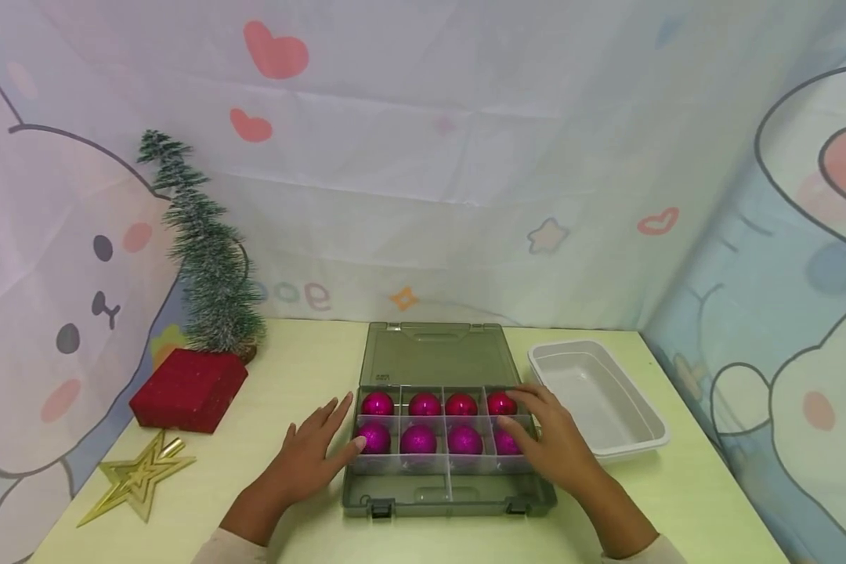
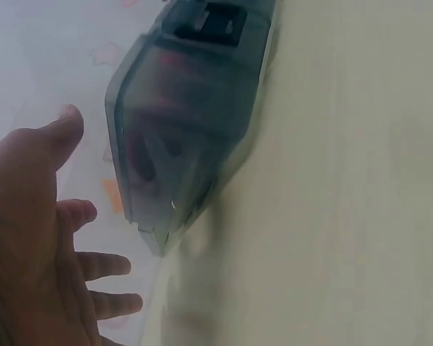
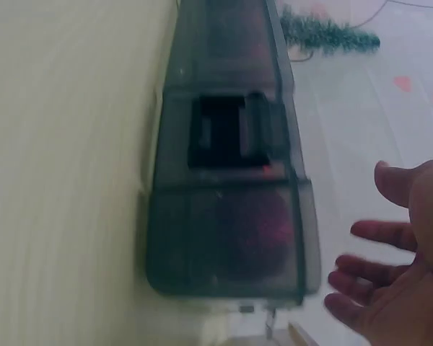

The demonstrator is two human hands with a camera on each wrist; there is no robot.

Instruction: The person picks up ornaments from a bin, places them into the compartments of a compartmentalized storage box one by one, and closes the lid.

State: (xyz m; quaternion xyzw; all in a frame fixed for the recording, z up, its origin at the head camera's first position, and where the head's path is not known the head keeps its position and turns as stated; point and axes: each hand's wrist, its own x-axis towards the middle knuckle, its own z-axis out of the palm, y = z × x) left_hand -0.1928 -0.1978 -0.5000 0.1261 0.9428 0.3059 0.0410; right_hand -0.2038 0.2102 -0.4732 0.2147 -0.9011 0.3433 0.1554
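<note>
A grey-green see-through plastic box (image 1: 403,509) lies on the table with its lid (image 1: 440,356) tipped back. Several shiny bauble balls sit in two rows of its compartments: magenta ones such as the bauble (image 1: 418,439), and redder ones like the bauble (image 1: 461,405) at back right. My left hand (image 1: 303,462) is at the box's left side, fingers spread, thumb tip by the front left bauble. Over the right edge reaches my right hand (image 1: 560,439), its fingers loosely bent and partly hiding the right-hand baubles. In both wrist views the hands hold nothing, beside the box wall (image 2: 180,101).
A white plastic tray (image 1: 634,403) stands right of the box, behind the right hand. On the left are a small green tinsel tree (image 1: 215,266), a red block-shaped base (image 1: 190,392) and a gold star topper (image 1: 137,476). A printed cloth (image 1: 423,157) hangs behind the table.
</note>
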